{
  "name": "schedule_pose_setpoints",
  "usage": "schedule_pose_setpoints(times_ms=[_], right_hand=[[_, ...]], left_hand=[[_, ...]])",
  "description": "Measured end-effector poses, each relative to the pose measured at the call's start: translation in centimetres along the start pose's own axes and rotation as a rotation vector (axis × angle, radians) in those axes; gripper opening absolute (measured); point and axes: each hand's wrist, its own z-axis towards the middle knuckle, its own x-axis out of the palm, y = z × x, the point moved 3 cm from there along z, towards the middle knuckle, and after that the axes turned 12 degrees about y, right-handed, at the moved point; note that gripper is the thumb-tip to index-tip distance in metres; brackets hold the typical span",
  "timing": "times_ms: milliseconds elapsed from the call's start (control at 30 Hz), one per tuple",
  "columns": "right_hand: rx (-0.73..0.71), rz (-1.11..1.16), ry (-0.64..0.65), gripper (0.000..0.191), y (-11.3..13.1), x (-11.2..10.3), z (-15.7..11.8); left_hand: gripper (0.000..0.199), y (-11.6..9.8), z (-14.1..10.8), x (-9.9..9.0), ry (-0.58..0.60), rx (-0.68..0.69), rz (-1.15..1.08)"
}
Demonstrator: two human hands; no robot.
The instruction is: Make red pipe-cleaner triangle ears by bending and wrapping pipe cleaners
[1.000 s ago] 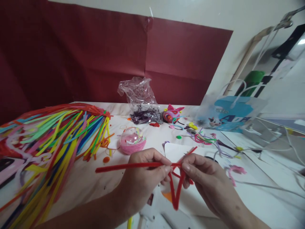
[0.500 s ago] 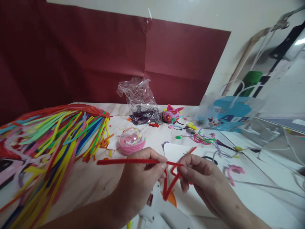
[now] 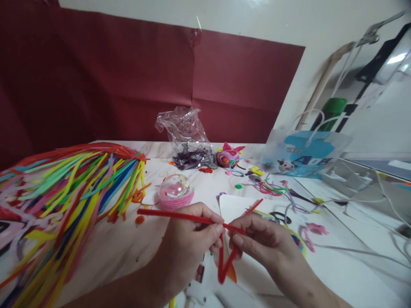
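A red pipe cleaner (image 3: 222, 261) is held up between both hands in the middle of the view. My left hand (image 3: 189, 239) pinches it between thumb and fingers, and one straight length sticks out to the left. Close beside it, my right hand (image 3: 263, 239) pinches the bent part. Below the fingers the pipe cleaner forms a sharp V, and another red end rises above the right hand. Beneath the hands lies a white glue gun (image 3: 205, 291), partly hidden, with a bit of orange next to it.
A bundle of coloured pipe cleaners (image 3: 86, 184) spreads over the left side. Behind the hands stand a pink bowl with a clear dome (image 3: 176, 194), a plastic bag (image 3: 189, 145), and a pink yarn figure (image 3: 228, 157). Rightward are a carrier bag (image 3: 305, 154), white paper (image 3: 231, 205) and cables.
My right hand has moved left, closer to my left hand. The V in the red pipe cleaner has narrowed and its tip hangs a little lower.
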Motion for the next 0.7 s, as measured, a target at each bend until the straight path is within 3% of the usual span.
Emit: schedule_pose_setpoints(times_ms=[267,500,600,700], right_hand=[[-0.001,0.058,-0.008,0.017,-0.6,-0.7,0.1],[-0.021,0.135,0.0,0.016,-1.1,-0.9,0.2],[-0.039,0.248,-0.027,0.028,-1.1,-0.6,0.3],[0.017,0.304,0.025,0.024,-1.4,0.1,0.5]], left_hand=[[0.002,0.4,0.3,-0.1,0.005,-0.047,0.042],[0.003,0.6,0.4,-0.2,0.03,-0.003,-0.001],[0.003,0.3,0.8,-0.7,-0.031,0.052,-0.015],[0.005,0.1,0.9,-1.2,-0.095,0.106,-0.014]])
